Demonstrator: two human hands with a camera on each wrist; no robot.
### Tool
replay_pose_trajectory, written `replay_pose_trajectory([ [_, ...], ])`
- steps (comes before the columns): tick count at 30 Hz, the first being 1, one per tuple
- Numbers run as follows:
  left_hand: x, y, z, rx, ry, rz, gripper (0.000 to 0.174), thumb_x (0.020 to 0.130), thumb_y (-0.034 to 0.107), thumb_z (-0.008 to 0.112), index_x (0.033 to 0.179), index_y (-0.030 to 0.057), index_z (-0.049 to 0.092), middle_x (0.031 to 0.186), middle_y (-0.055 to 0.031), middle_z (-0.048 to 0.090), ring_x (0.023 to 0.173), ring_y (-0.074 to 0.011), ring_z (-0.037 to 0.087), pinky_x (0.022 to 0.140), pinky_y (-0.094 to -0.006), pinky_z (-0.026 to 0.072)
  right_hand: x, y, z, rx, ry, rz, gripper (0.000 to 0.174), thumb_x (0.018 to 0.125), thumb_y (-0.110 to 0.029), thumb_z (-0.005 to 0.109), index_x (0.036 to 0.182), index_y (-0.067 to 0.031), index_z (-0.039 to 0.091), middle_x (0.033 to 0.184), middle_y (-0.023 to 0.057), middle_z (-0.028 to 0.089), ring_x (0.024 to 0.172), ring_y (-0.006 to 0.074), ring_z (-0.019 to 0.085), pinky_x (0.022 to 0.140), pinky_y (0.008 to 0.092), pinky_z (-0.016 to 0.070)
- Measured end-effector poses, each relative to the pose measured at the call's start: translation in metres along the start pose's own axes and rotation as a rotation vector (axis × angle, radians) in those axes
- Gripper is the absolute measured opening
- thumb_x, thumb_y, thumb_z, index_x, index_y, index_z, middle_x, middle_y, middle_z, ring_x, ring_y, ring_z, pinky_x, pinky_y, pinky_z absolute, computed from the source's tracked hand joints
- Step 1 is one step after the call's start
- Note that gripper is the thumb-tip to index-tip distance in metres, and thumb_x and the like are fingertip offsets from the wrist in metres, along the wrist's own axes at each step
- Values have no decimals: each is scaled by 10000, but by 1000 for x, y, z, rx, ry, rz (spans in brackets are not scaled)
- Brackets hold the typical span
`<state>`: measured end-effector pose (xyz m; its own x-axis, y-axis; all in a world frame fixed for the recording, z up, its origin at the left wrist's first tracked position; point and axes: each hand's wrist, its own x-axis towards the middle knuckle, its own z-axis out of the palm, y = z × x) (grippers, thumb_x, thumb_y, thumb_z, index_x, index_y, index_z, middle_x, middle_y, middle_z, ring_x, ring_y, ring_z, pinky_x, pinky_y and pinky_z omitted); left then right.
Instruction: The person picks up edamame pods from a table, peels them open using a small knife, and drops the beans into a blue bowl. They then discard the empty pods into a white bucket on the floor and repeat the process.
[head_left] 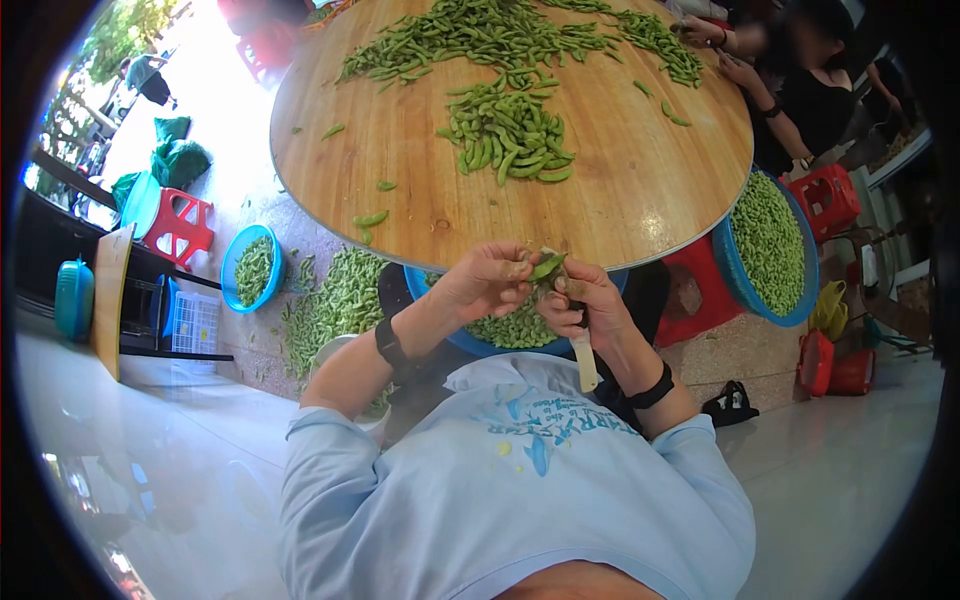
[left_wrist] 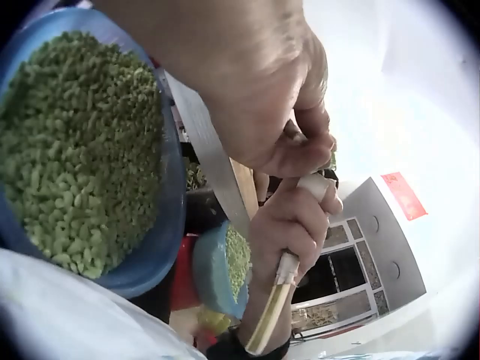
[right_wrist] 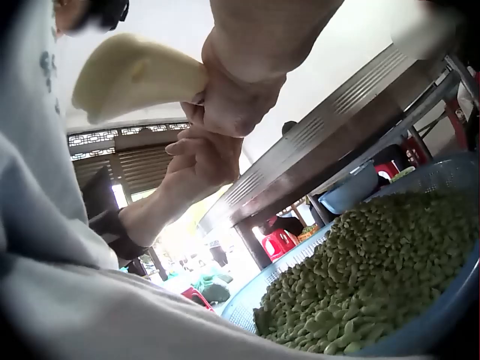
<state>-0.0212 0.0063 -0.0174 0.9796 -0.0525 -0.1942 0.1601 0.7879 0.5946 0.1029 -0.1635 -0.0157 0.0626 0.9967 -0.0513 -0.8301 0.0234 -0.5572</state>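
Closest in, a pale blue shirt (head_left: 560,480) fills the lower view, and just beyond it the two hands meet above a blue basin (left_wrist: 174,202). The right hand (head_left: 588,300) has its fingers curled round a pale handle (head_left: 585,365) that hangs below the palm, while its thumb and fingertips pinch a green pod (head_left: 546,266). The left hand (head_left: 490,282) pinches at the same pod from the other side, its fingers bent. What the handle's far end looks like is hidden in the grip.

For good work here, I would hold the pod firmly near one end with the right hand, let the left thumb press along the seam, and squeeze evenly so the beans come out whole. The handle is best kept low and snug in the palm, any edge turned away from the left fingertips. Keeping the pod over the basin should let the shelled beans (head_left: 510,330) gather there.

Past the hands lies the round tabletop (head_left: 350,175), with a few loose pods (head_left: 371,218) near its close edge, then a small heap of pods (head_left: 510,130) and a broader heap (head_left: 450,40) behind it. At the far right, another person (head_left: 815,100) sits with both hands by the pods.
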Motion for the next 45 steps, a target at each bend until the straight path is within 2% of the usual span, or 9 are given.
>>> replay_pose_trajectory([
  [4,-2,6,18,772,254,276,161,841,126,649,940,21,580,709,-72,592,508,-165,521,461,-278,420,3,4,-2,159,124,62,201,920,-106,527,1114,-53,536,768,52,511,509,74,382,381,187,312],
  [6,-9,3,32,1617,341,759,111,798,40,630,879,9,560,674,-121,551,511,-247,528,483,-329,440,2,4,-3,177,116,73,192,926,-122,526,1109,-65,537,797,55,517,521,69,382,386,178,300],
  [9,-20,7,47,1868,308,864,119,766,37,634,828,10,536,676,-152,521,563,-333,543,495,-385,430,2,7,1,132,120,96,216,929,-148,539,1134,-82,537,802,47,513,522,63,374,389,168,281],
  [18,-31,26,42,1624,99,505,137,814,106,624,768,15,532,669,-173,555,613,-358,577,503,-405,443,2,5,8,223,39,184,223,939,-139,522,1155,-86,543,779,55,501,494,52,360,380,162,266],
  [22,-27,23,47,1520,127,531,130,832,115,619,780,14,556,658,-184,557,596,-360,575,496,-403,433,4,2,13,219,31,183,208,939,-136,523,1138,-84,548,775,58,498,497,52,369,378,159,270],
  [28,-10,7,48,1452,366,1066,170,875,104,572,761,-21,557,579,-153,474,455,-260,441,448,-347,361,7,4,38,176,127,48,122,935,-134,532,1034,-70,563,768,59,510,499,63,380,377,172,296],
  [31,-10,6,49,1270,457,839,177,882,135,550,784,-10,578,608,-174,524,562,-296,586,488,-357,420,12,2,42,38,168,-49,109,936,-143,536,1003,-60,560,763,59,524,502,71,394,376,183,306],
  [36,-7,0,43,656,545,478,308,930,204,494,737,-12,597,585,-35,583,513,-79,507,426,-274,369,16,10,35,-86,216,-82,109,935,-135,534,986,-41,554,764,58,535,509,79,414,384,193,330],
  [45,-10,-2,33,818,365,402,212,906,205,560,880,10,639,669,-5,630,519,-58,519,454,-233,411,3,1,41,-572,370,-142,159,938,-146,501,974,-2,558,698,27,514,475,82,444,390,209,321],
])
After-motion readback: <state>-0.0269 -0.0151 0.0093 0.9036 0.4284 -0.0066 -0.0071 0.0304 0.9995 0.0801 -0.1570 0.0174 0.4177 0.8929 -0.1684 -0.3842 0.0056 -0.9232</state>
